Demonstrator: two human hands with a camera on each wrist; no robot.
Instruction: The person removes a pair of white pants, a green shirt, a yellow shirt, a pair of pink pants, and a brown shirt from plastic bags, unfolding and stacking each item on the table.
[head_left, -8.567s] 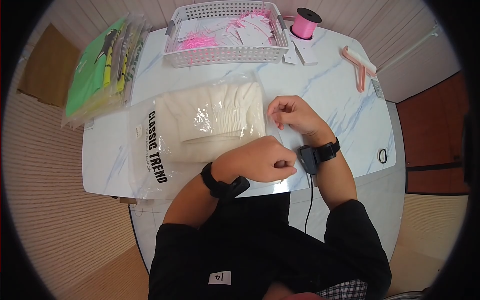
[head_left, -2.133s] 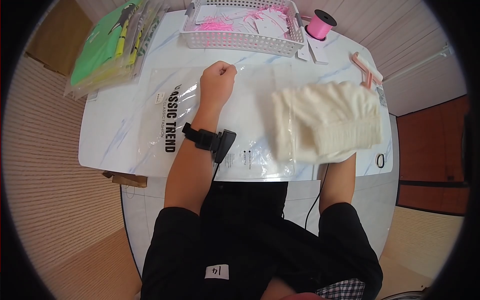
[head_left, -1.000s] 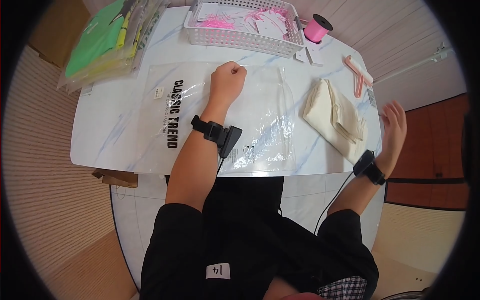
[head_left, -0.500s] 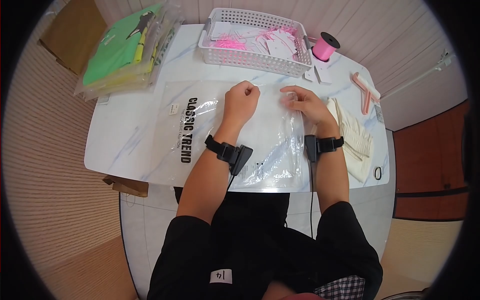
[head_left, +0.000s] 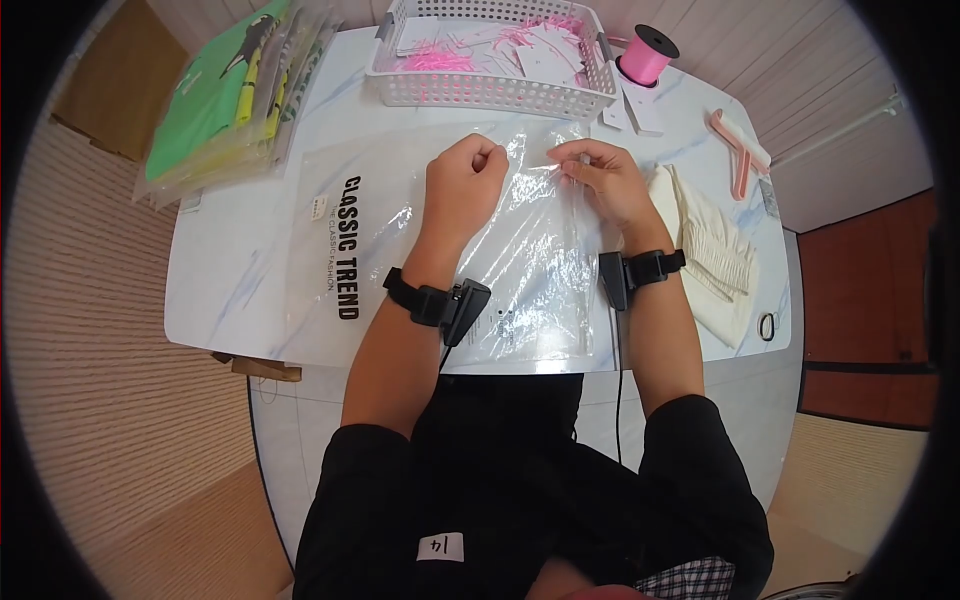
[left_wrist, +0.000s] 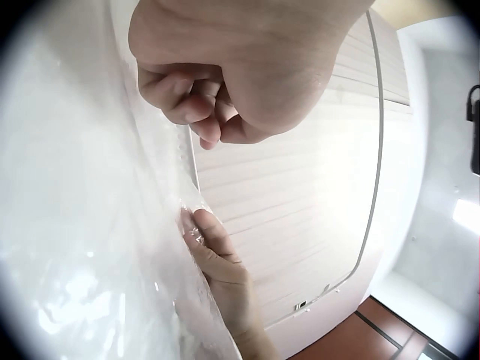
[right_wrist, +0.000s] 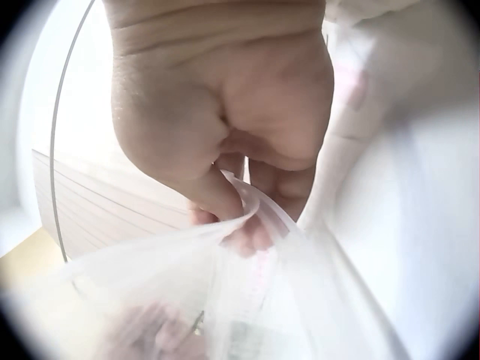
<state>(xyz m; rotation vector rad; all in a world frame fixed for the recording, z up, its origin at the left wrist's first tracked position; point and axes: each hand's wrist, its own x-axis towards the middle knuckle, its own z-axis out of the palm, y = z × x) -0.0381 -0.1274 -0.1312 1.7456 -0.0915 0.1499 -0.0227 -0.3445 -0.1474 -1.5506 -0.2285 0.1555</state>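
Note:
A clear plastic bag (head_left: 530,290) with black "CLASSIC TREND" lettering lies across the table. At the bag's right side, my right hand (head_left: 610,185) pinches its edge between thumb and fingers. The right wrist view shows film folds rising into that right hand (right_wrist: 225,112), with a gap between two layers. My left hand (head_left: 465,195) is curled into a fist over the bag's upper middle. Film reaches up to this left hand (left_wrist: 225,67) in the left wrist view; its grip on the film is largely hidden. A folded cream garment (head_left: 720,250) with a gathered section lies right of the bag.
At the back stands a white perforated basket (head_left: 480,92) holding tags and pink strings. Beside it are a pink ribbon spool (head_left: 647,57) and white tags (head_left: 640,112). Bagged green garments (head_left: 210,100) lie left, a pink-handled lint roller (head_left: 742,158) and black ring (head_left: 767,326) right.
The cream garment has come off the bag area and been laid down at the right. My right hand has let it go, moved back left and pinched the bag's edge, lifting the film.

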